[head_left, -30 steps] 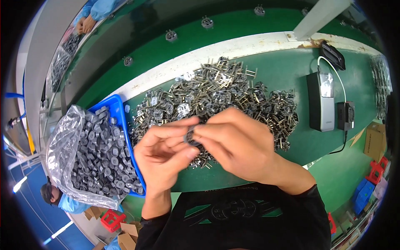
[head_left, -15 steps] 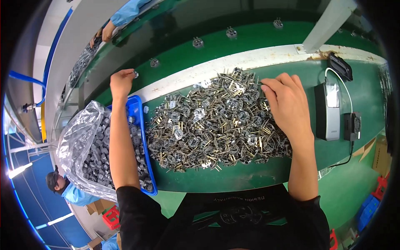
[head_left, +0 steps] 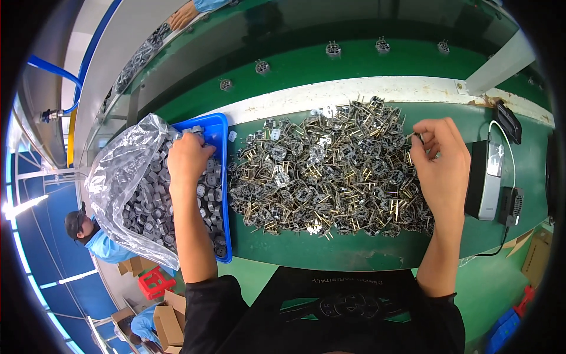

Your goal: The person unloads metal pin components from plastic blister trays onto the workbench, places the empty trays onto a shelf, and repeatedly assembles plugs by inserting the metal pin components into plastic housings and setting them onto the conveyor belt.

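Observation:
My left hand (head_left: 190,156) reaches into the blue bin (head_left: 222,127), its fingers bent down among the small grey plastic parts (head_left: 154,203). Its fingertips are mostly hidden, so what they grip does not show. My right hand (head_left: 442,156) is raised at the right edge of a big heap of metal pin pieces (head_left: 330,177). Thumb and forefinger are pinched together on a small dark pin piece (head_left: 415,136), mostly covered by the fingers.
Beyond a white rail (head_left: 283,103), round assembled parts sit spaced along a green belt (head_left: 300,62). Clear plastic bagging (head_left: 121,171) drapes the bin's left side. A grey box-shaped device (head_left: 489,180) with a cable stands at right. Another person's hand (head_left: 184,16) is at upper left.
My left hand has let go of a small part on the belt and come back into the blue bin. My right hand has lifted slightly off the heap. The view has shifted.

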Tool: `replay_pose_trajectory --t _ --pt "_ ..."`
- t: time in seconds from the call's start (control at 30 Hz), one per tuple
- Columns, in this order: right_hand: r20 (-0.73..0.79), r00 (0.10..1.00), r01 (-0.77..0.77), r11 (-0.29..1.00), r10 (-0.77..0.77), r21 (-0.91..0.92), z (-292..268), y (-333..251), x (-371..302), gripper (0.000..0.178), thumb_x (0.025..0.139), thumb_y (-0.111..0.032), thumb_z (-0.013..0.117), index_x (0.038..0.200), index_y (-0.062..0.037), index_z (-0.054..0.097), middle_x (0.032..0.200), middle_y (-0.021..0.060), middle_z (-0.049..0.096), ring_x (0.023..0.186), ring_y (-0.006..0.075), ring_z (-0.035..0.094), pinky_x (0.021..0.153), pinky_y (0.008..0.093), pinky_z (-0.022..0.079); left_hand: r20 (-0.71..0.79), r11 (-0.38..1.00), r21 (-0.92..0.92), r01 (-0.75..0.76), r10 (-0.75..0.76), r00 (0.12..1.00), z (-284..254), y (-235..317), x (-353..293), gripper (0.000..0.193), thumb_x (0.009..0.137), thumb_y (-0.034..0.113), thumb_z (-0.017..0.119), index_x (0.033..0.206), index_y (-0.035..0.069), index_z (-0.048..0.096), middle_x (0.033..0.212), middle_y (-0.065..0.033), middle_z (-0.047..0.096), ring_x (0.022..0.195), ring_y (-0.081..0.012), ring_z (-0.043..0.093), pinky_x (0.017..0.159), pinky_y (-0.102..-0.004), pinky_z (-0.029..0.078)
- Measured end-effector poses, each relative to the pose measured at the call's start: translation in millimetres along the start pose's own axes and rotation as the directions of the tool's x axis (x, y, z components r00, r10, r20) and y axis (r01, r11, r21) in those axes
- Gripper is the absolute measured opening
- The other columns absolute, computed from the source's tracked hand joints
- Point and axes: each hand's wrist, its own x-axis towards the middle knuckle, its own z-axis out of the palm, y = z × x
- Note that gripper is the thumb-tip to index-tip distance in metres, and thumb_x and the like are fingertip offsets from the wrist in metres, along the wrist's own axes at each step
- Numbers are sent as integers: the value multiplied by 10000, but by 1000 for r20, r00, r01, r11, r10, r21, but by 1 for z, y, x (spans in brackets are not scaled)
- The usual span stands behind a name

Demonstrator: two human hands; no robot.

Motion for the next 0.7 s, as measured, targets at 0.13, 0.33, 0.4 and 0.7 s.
replay_pose_trajectory --t 0.13,0.33,0.4,0.7 --pt "47 997 -67 995 64 71 2 -7 -1 206 767 29 670 952 -56 641 771 52 541 609 129 543 531 256 426 -45 987 -161 9 -17 999 1 6 -5 260 711 232 740 886 45 698 883 -193 679 861 -344 656 762 -402 512" --pt "-4 998 67 979 -68 194 2 -12 -5 140 753 19 707 881 -34 686 762 40 585 582 94 528 520 223 410 -298 410 -877 -249 -57 953 -23 29 -44 284 744 -2 687 1019 -24 617 952 -120 676 873 -181 652 717 -267 508" --pt "12 995 92 945 -100 314 4 -15 -8 138 746 20 714 875 -21 686 772 43 597 581 88 528 521 217 411 -208 48 -977 -210 42 977 -35 56 -71 358 726 -87 680 1073 -40 602 967 -87 657 864 -140 631 730 -231 505" --pt "142 903 235 743 -405 627 20 -37 -16 187 709 36 730 881 -21 685 847 78 618 693 155 597 536 253 466 -256 80 -944 -319 429 866 -26 128 -113 441 641 -106 674 1055 46 667 927 -63 611 706 -96 541 652 -226 474"
